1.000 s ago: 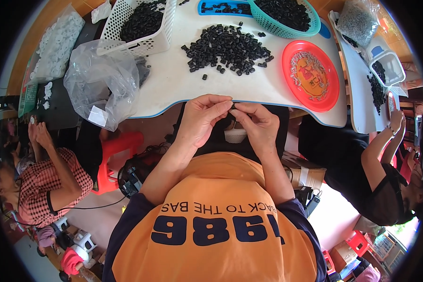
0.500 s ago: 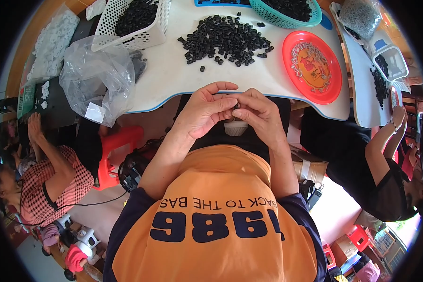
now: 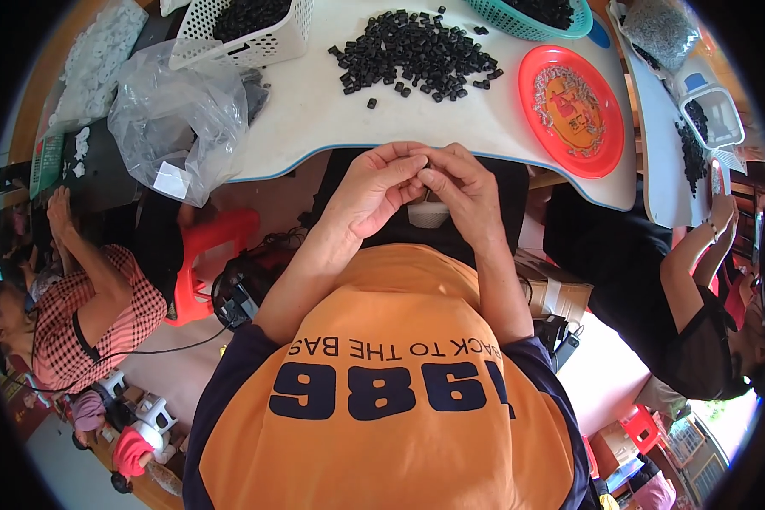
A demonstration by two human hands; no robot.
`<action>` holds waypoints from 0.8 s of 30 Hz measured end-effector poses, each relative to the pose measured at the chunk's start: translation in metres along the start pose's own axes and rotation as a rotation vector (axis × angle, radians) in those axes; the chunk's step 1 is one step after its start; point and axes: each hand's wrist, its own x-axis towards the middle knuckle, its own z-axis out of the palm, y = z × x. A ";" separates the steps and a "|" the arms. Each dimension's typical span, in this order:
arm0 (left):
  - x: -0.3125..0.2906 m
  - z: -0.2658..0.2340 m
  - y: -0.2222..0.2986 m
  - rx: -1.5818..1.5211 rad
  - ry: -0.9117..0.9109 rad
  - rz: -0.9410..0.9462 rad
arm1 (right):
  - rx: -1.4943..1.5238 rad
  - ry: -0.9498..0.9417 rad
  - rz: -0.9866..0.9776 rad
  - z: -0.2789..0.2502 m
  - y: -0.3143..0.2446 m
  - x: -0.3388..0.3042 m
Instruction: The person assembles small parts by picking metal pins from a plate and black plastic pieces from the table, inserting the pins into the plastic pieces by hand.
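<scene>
My left hand (image 3: 372, 189) and my right hand (image 3: 466, 189) meet in front of me, just off the table's near edge. Thumbs and forefingers of both are pinched together at the tips. Whatever lies between them is tiny and almost wholly covered by the fingers. Below the hands, over my lap, a small white basket (image 3: 427, 218) shows in part. On the table beyond lies a loose pile of small black plastic pieces (image 3: 416, 55). To its right is a red plate (image 3: 614, 127) with many small silvery metal pieces on it.
A white perforated basket (image 3: 282, 41) and a teal basket (image 3: 565, 25) hold more black pieces on the white table (image 3: 314, 115). A clear plastic bag (image 3: 174, 127) sits at the left. People work on both sides; a red stool (image 3: 217, 251) stands at left.
Both hands stay together, and their fingertips have closed over the small dark piece that showed between them before. The table has shifted slightly upward in view.
</scene>
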 end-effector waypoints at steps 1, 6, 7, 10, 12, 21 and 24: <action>-0.004 -0.004 0.001 -0.008 -0.025 -0.005 | -0.016 -0.027 0.008 0.001 0.000 -0.002; -0.020 -0.008 0.051 0.139 0.025 0.044 | 0.313 -0.014 0.084 -0.004 -0.010 -0.018; -0.018 -0.005 0.074 0.165 0.001 0.099 | 0.292 -0.004 0.071 -0.011 -0.004 -0.018; -0.001 0.007 0.172 0.198 0.006 0.423 | 0.243 0.089 0.129 -0.018 0.003 -0.018; 0.017 0.036 0.239 -0.054 0.117 0.612 | 0.253 0.108 0.110 -0.019 0.005 -0.017; 0.050 0.007 0.111 1.394 0.352 0.410 | 0.164 0.402 0.033 -0.078 -0.022 -0.030; 0.078 0.013 0.078 1.512 0.363 0.488 | -0.041 0.533 -0.038 -0.139 -0.021 -0.015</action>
